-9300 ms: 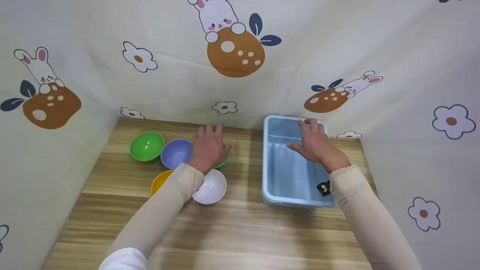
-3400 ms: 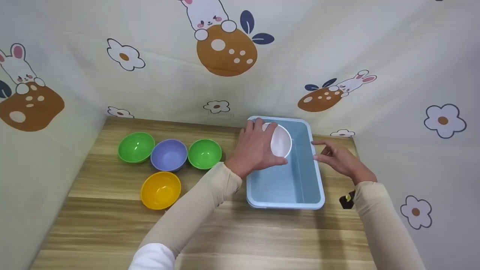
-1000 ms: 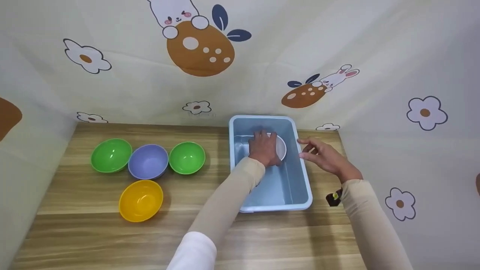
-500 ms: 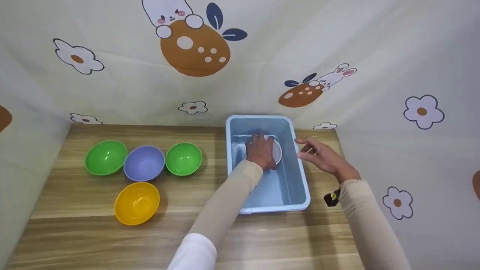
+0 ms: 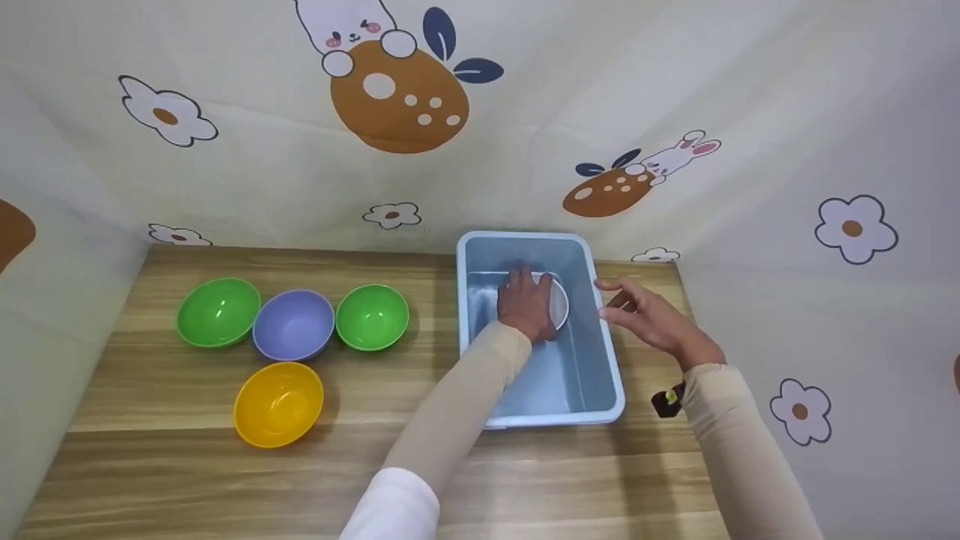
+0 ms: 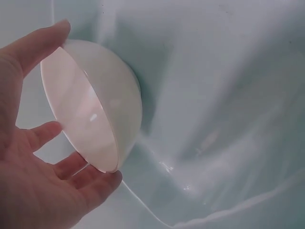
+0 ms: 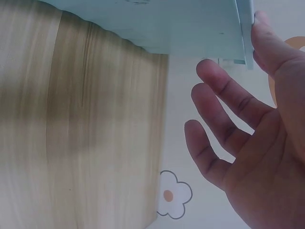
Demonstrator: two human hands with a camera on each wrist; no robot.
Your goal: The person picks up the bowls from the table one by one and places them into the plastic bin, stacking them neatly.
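Observation:
In the head view my left hand [image 5: 526, 306] reaches down inside a light blue plastic basin [image 5: 611, 375]. It grips a white bowl [image 5: 559, 304] across the rim, thumb on one side and fingers on the other. The left wrist view shows the bowl [image 6: 119, 90] tipped on its side, its rounded outside toward the basin's glossy surface. My right hand [image 5: 646, 313] is at the basin's right rim, thumb and index fingertips against it. In the right wrist view its other fingers [image 7: 209, 107] are loosely bent and hold nothing.
Left of the basin on the wooden table [image 5: 360, 480] stand a large green bowl [image 5: 219, 312], a purple bowl [image 5: 293, 325], a smaller green bowl [image 5: 373, 317] and a yellow bowl [image 5: 279, 405]. A patterned cloth [image 5: 517, 180] rises behind and at both sides.
The left hand took the white bowl from beside the others, carried it right and lowered it into the basin. The right hand moved from above the basin to its right rim. Little differs since one second ago.

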